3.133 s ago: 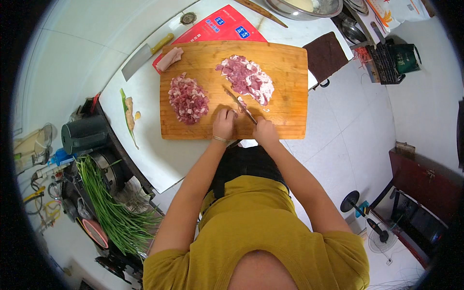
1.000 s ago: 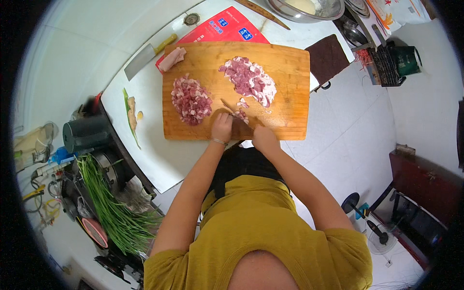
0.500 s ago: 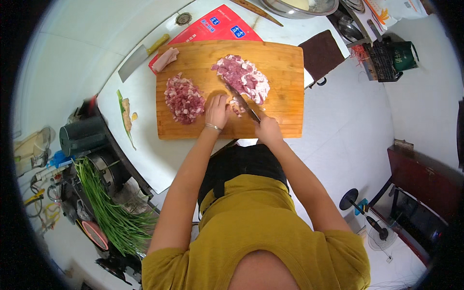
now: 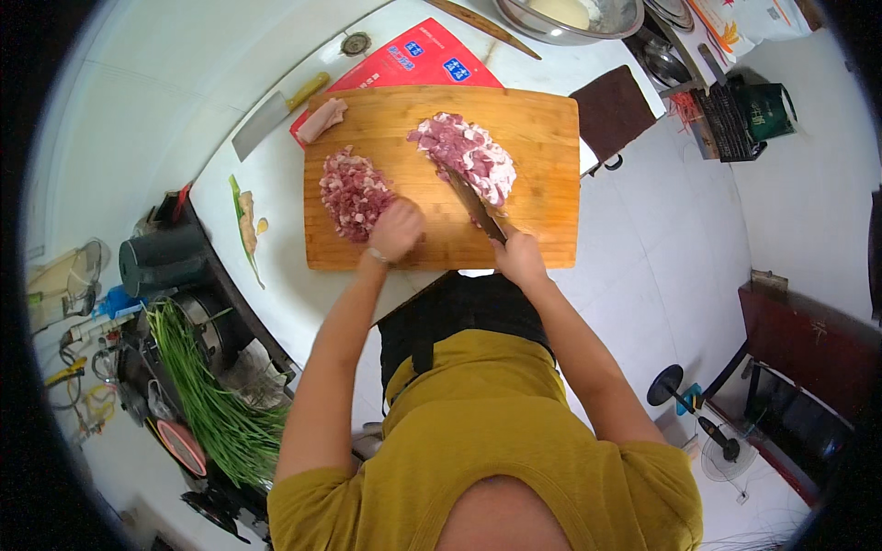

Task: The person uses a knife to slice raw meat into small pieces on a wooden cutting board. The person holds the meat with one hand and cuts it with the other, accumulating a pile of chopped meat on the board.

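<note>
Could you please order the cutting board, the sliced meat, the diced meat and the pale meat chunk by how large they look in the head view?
1. Cutting board, clearly largest.
2. Sliced meat and diced meat: too alike to rank.
3. Pale meat chunk, clearly smallest.

Near the far left edge of the surface point(image 4: 285, 289), a red sheet point(image 4: 430, 81) carries white characters point(image 4: 369, 81) and two blue labels point(image 4: 457, 70). A green bag point(image 4: 770, 108) carries pale characters point(image 4: 757, 116); a white bag point(image 4: 751, 20), small print point(image 4: 777, 13).
</note>
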### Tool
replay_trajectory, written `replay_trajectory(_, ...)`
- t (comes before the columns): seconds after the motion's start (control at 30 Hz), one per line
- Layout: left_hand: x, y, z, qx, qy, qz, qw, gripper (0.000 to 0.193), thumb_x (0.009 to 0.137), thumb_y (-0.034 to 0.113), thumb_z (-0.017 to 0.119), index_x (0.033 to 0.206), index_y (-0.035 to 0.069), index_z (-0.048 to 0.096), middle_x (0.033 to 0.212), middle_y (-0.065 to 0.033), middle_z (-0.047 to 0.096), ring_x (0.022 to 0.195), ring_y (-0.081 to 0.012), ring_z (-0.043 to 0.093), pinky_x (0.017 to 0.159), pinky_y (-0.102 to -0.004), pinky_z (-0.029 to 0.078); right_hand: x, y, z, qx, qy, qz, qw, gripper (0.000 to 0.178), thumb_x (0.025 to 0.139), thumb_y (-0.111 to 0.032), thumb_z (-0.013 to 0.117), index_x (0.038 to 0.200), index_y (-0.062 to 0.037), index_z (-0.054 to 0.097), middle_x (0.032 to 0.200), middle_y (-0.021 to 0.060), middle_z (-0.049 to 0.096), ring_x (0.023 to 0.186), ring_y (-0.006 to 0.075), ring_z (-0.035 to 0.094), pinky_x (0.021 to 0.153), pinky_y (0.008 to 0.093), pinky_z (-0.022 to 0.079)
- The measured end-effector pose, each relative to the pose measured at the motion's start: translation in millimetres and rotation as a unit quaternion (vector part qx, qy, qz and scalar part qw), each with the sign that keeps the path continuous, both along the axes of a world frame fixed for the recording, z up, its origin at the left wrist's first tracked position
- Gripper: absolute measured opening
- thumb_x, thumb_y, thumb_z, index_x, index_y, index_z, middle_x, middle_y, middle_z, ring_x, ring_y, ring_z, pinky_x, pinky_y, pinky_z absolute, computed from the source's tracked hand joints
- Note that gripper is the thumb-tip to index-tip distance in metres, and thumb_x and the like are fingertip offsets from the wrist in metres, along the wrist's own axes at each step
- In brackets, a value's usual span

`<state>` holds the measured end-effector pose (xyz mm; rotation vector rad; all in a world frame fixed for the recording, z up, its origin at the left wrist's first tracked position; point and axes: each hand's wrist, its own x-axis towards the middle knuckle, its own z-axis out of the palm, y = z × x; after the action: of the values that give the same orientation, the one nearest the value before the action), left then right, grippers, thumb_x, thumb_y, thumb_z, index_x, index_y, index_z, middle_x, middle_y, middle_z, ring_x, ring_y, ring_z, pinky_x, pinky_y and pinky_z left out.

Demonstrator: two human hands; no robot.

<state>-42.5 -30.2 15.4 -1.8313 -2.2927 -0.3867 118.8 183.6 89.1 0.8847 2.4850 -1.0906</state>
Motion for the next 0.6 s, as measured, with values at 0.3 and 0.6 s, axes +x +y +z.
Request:
replay_trajectory(0.3,-13,-19,43,0.042,-0.088,0.116,0.988,0.024,0.074,0.017,0.062,0.094,0.006,0.061,0.103,-0.0078,0.056,0.099,-0.0260,0.053,0.089,-0.0396,0.042,-8,11,17,0.004,0.061,-0.030,0.998,0.028,0.079,-0.019,0.062,0.097,0.0032,0.059,0.077,0.0287,0.059,0.078,0.0432,0.058,0.068,0.0458,0.046)
replay_trajectory(0.6,61,97,1,-0.012,-0.154,-0.027,0.988,0.023,0.077,0.014,0.052,0.099,0.008,0.059,0.111,-0.0051,0.055,0.106,-0.0230,0.053,0.088,-0.0337,0.045,10,21,32,0.027,0.044,-0.050,0.997,0.026,0.079,-0.019,0.062,0.093,0.0031,0.059,0.080,0.0287,0.059,0.080,0.0431,0.058,0.069,0.0452,0.046)
